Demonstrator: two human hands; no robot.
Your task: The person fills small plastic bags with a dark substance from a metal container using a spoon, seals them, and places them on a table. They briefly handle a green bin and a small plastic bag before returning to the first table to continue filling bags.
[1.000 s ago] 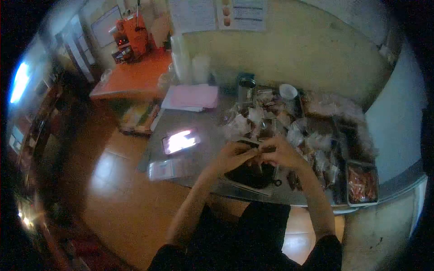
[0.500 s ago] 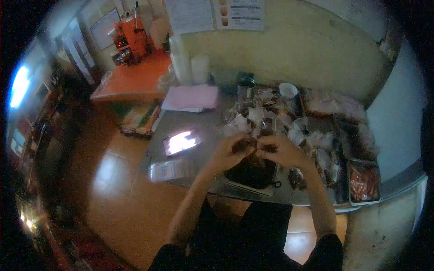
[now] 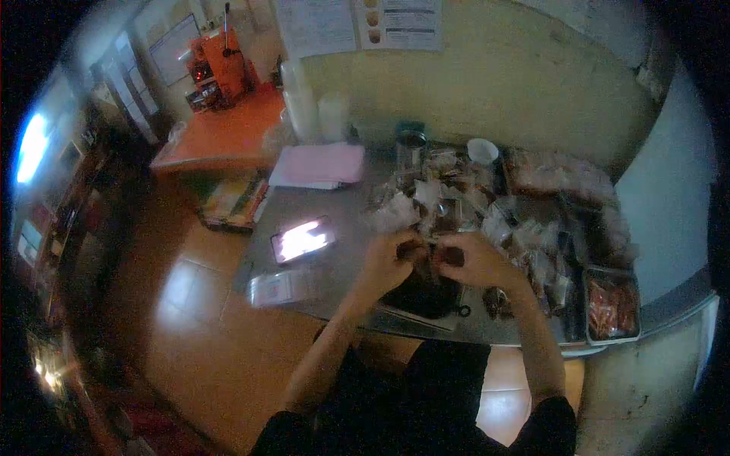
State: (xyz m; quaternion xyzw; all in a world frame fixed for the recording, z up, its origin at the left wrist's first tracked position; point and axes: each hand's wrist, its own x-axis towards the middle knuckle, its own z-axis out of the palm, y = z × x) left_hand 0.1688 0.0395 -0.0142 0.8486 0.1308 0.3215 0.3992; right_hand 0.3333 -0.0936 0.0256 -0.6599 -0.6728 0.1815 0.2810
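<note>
My left hand (image 3: pixel 391 262) and my right hand (image 3: pixel 477 260) meet over a dark tray (image 3: pixel 422 298) near the front edge of the metal table (image 3: pixel 350 228). Both hands pinch a small clear packet with dark contents (image 3: pixel 427 253) between their fingertips. The packet is blurred and partly hidden by my fingers. A heap of similar small clear packets (image 3: pixel 456 201) lies just beyond my hands.
A lit phone (image 3: pixel 303 239) lies left of my hands, with a stack of flat clear bags (image 3: pixel 283 286) nearer the edge. A tray of red pieces (image 3: pixel 610 307) sits at the right. A metal can (image 3: pixel 411 148), white cup (image 3: pixel 483 151) and pink papers (image 3: pixel 319 163) stand at the back.
My hands have shifted slightly and kept working the small packet between them above the dark tray. The view has tilted a little; nothing else on the table has moved.
</note>
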